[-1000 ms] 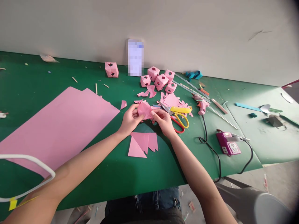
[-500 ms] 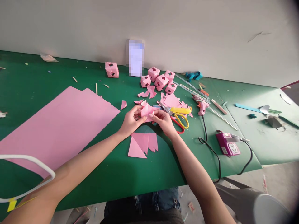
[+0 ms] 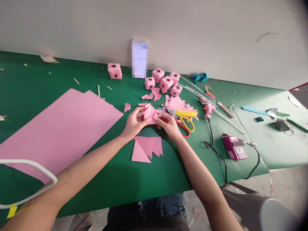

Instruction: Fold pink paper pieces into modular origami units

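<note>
Between both hands is a small folded pink paper piece (image 3: 150, 113), its folds partly raised. My left hand (image 3: 135, 123) pinches its left and lower edge, thumb in front. From the other side, my right hand (image 3: 168, 125) grips the lower right corner between thumb and fingers. Just beyond the right hand lie scissors (image 3: 186, 123) with yellow and red handles, next to a yellow cutter (image 3: 186, 113). Cut pink paper triangles and strips (image 3: 146, 149) lie on the green table below the hands. Pink paper scraps (image 3: 176, 103) are heaped behind the scissors.
Several folded pink paper balls (image 3: 166, 84) sit at the back, one more (image 3: 115, 71) further left. A phone (image 3: 139, 59) leans on the wall. Large pink sheets (image 3: 64, 128) cover the left. At right are a glue gun (image 3: 208, 109), its cord and a purple power socket (image 3: 234, 148).
The folded paper has tilted slightly in my fingers and its inner folds show more. Both hands stay in nearly the same place; the things on the table have not moved.
</note>
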### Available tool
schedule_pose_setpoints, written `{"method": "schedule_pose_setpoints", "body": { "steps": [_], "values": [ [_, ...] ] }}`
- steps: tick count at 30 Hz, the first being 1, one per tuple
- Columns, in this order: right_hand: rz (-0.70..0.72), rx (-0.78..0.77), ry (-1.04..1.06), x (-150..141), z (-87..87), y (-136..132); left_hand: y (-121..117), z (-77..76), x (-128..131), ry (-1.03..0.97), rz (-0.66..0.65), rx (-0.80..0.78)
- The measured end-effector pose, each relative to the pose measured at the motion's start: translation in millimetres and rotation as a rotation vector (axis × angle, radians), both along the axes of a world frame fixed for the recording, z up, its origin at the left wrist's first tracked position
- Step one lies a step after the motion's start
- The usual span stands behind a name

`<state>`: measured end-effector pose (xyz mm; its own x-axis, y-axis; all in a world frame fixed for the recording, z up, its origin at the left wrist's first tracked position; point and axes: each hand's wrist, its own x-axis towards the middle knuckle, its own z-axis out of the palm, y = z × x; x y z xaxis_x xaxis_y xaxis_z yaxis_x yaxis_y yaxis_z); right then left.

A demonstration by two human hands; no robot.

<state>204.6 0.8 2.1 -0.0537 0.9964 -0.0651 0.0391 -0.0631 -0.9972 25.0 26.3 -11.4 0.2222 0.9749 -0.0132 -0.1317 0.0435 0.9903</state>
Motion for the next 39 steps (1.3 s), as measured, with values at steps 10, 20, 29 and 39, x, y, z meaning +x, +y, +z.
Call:
{"method": "schedule_pose_setpoints", "body": {
  "steps": [10,20,29,39],
  "values": [
    [-0.062,0.019,-0.029,-1.8,-8.4,1.5,1.3,-5.6,0.3,-0.001,-0.014,0.019],
    [-0.059,0.016,-0.06,-5.4,-7.4,-0.2,-1.3,-3.1,1.5,0.052,0.006,0.055],
    [-0.042,0.02,-0.05,-6.9,-6.0,-1.0,-0.1,-5.6,0.9,0.036,0.028,0.027],
    [-0.065,0.045,-0.02,-7.1,-8.0,-0.7,-1.4,-2.0,1.4,0.09,0.034,0.088]
  ]
}}
